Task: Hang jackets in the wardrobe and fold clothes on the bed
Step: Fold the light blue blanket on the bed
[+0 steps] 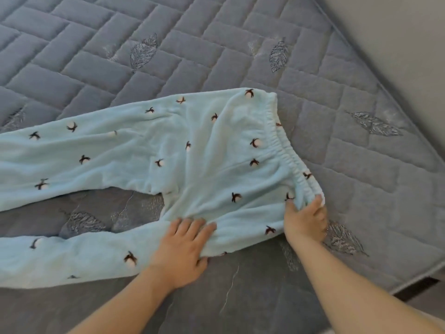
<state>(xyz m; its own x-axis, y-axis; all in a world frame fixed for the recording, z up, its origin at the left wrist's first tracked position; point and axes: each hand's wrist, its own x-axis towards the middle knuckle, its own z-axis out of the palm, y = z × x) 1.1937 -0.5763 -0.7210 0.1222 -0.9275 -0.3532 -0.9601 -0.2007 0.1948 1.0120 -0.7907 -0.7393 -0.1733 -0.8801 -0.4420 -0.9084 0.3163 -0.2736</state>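
Note:
A pair of light blue fleece pants (149, 145) with small dark-and-white motifs lies spread flat on the bed. Both legs run off the left edge, and the elastic waistband (281, 143) sits at the right. My left hand (183, 249) lies on the near leg by the crotch, fingers spread on top and thumb curled under the fabric's near edge. My right hand (305, 220) pinches the near corner of the waistband.
The bed's grey quilted cover (168, 44) with embroidered leaves stretches far back and to the left. The bed's right edge (390, 97) runs diagonally beside a pale wall. A strip of floor shows at the lower right.

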